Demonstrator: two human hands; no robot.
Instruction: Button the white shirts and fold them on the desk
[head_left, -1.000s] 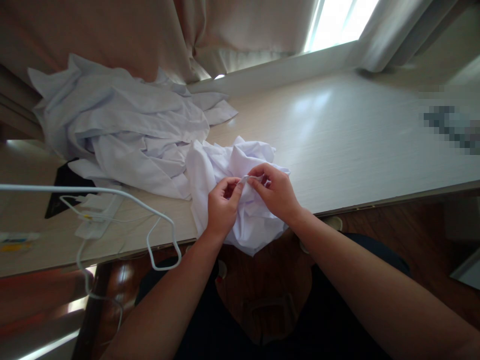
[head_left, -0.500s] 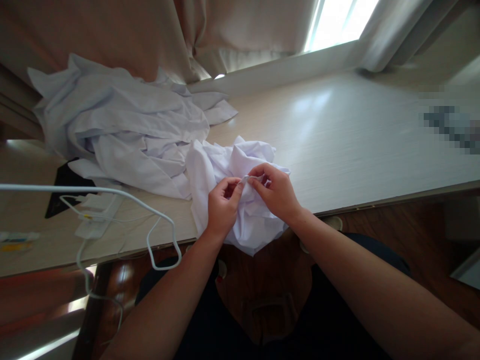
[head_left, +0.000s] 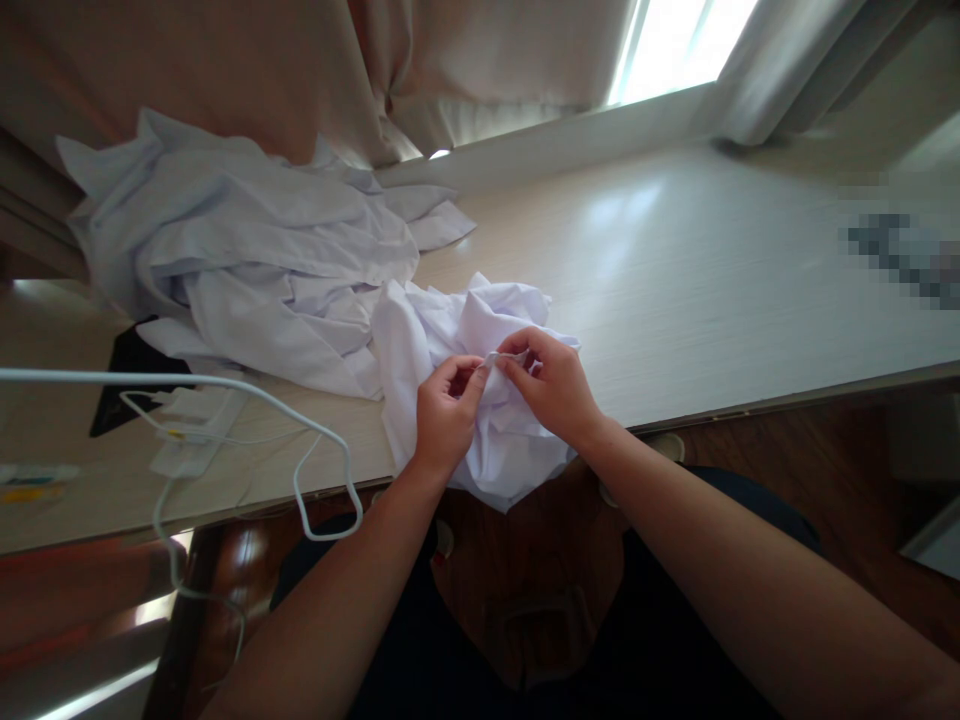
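Note:
A crumpled white cloth garment lies at the front edge of the pale table and hangs partly over it. My left hand pinches a narrow edge of it between thumb and fingers. Close beside it, my right hand pinches the same edge, thumb and fingertips nearly meeting the left ones. Between the two hands a short bit of that edge shows. Its finer details are too small to make out, and the folds hide the garment's shape.
A heap of white garments lies at the left on the table. A white power strip with cables and a dark flat object are nearer me. A white bent rod crosses the left side. Curtains hang behind.

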